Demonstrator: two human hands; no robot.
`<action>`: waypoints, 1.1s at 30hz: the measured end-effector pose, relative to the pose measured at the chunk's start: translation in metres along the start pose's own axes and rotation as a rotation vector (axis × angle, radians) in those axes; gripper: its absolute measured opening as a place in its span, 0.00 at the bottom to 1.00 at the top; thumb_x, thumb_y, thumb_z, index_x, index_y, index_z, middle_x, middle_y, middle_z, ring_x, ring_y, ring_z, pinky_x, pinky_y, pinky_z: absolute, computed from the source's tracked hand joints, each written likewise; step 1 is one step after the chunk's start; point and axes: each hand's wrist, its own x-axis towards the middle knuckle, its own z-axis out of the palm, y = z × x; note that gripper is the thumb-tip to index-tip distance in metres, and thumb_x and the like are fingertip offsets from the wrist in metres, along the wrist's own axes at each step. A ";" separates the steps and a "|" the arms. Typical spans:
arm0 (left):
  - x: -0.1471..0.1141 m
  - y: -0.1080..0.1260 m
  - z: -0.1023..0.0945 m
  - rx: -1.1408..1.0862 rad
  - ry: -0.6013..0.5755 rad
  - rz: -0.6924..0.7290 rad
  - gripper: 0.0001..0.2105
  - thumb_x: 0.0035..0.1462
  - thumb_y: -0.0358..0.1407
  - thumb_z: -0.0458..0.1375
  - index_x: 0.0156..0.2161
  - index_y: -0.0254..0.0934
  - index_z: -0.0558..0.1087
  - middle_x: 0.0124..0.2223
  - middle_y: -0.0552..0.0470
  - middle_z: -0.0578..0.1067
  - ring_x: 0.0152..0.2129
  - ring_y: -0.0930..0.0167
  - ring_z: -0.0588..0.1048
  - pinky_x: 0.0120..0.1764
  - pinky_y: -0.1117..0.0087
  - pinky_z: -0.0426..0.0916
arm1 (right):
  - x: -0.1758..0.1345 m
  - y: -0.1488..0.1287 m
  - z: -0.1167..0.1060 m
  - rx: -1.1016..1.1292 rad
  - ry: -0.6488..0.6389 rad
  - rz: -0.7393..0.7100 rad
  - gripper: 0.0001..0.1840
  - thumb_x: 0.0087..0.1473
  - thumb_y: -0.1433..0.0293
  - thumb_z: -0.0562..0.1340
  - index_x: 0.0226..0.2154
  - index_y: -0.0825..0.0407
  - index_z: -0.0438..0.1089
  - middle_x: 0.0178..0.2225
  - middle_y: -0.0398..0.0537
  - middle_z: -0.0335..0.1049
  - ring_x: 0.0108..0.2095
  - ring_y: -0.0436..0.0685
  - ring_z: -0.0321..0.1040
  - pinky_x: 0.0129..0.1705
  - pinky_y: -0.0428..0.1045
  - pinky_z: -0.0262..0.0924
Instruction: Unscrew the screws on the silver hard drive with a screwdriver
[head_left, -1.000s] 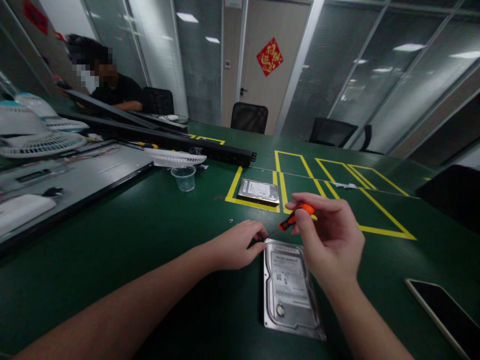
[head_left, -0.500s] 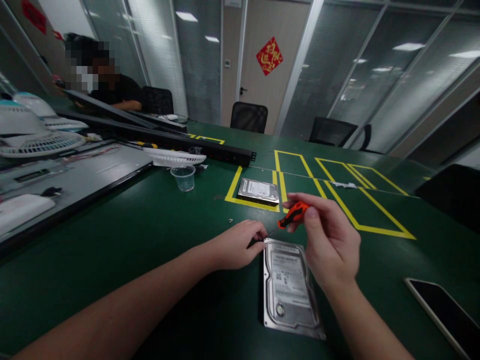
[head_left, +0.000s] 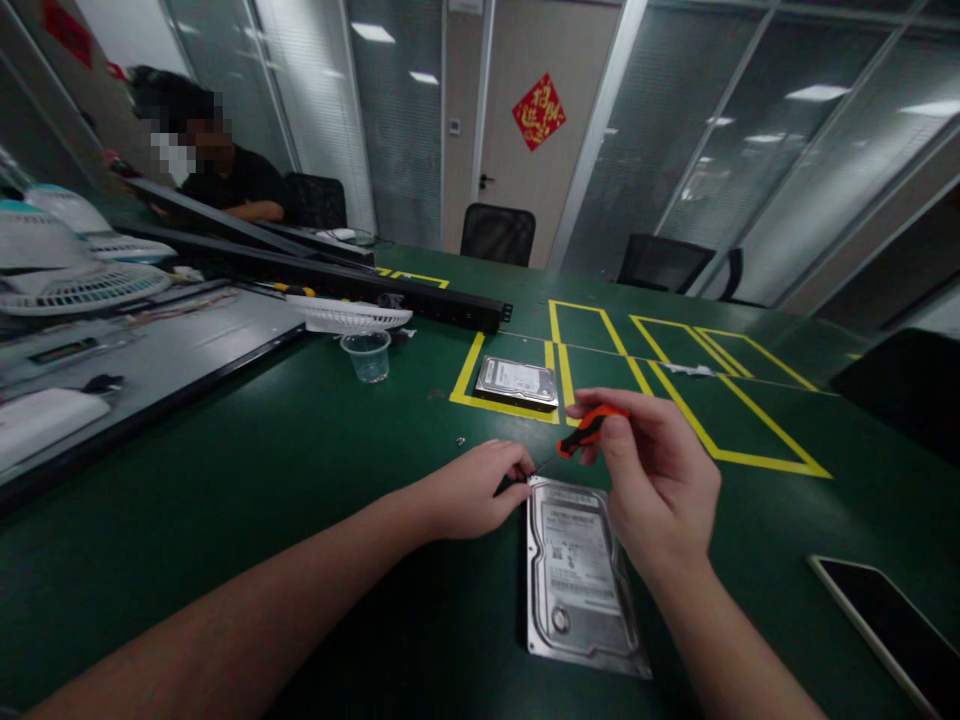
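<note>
holding driver (head_left: 581, 436) in right hand (head_left: 664, 480), by handle between thumb and fingers; pointing it down-left to far-left corner of drive (head_left: 577, 575). cannot tell tip contact. resting left hand (head_left: 476, 490) at that corner, with thumb and fingertips narrowly spaced; cannot tell if pinching anything. found drive flat on table (head_left: 420, 440), label up, just left of right hand and partly hidden by it. noted metal bits (head_left: 460, 441) beyond left hand, second drive (head_left: 517, 380) farther, inside tape (head_left: 466, 370).
</note>
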 end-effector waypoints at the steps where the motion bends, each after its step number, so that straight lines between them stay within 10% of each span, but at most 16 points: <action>1: 0.000 0.000 0.000 0.001 -0.001 0.004 0.05 0.67 0.33 0.59 0.46 0.37 0.74 0.46 0.46 0.78 0.45 0.61 0.77 0.48 0.60 0.71 | 0.000 0.000 -0.001 0.014 -0.013 0.009 0.12 0.70 0.70 0.59 0.51 0.48 0.76 0.47 0.51 0.79 0.35 0.53 0.76 0.32 0.50 0.71; 13: 0.000 0.001 -0.001 -0.011 0.001 -0.003 0.05 0.66 0.33 0.60 0.46 0.37 0.74 0.46 0.46 0.78 0.45 0.61 0.77 0.48 0.60 0.72 | 0.002 -0.004 0.004 -0.007 0.057 -0.037 0.09 0.65 0.72 0.64 0.48 0.48 0.76 0.49 0.53 0.77 0.45 0.59 0.78 0.30 0.48 0.74; 29: 0.000 0.000 0.001 -0.010 0.008 -0.004 0.05 0.67 0.33 0.60 0.46 0.37 0.74 0.46 0.46 0.79 0.45 0.61 0.76 0.48 0.60 0.71 | 0.001 0.000 0.000 -0.017 0.004 0.011 0.13 0.70 0.70 0.59 0.52 0.47 0.76 0.46 0.50 0.78 0.32 0.52 0.75 0.30 0.51 0.71; 33: -0.001 0.000 0.000 -0.020 0.004 -0.006 0.05 0.67 0.34 0.60 0.46 0.37 0.74 0.46 0.45 0.79 0.45 0.62 0.77 0.48 0.60 0.72 | 0.003 -0.001 0.003 -0.029 0.078 -0.012 0.08 0.64 0.71 0.66 0.46 0.48 0.74 0.48 0.52 0.78 0.44 0.58 0.79 0.32 0.50 0.76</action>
